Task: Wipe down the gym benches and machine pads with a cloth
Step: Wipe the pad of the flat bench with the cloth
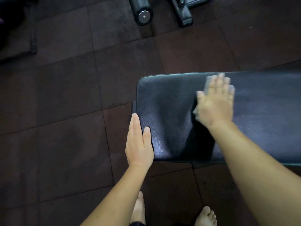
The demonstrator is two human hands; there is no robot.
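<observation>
cloth pressed flat on the bench pad

the right hand (215,105), motion-blurred, lies palm down on the black bench pad (171,111), fingers straight and slightly spread. under it is a pale cloth (207,85), showing only as a fringe beside the fingers and by the heel of the palm, near the pad's far edge. the left hand (139,144) rests on the pad's near left corner, fingers straight and together, thumb on top. bare feet (138,207) stand on dark rubber floor tiles (65,111). a foam roller pad (141,8) lies further off.
</observation>
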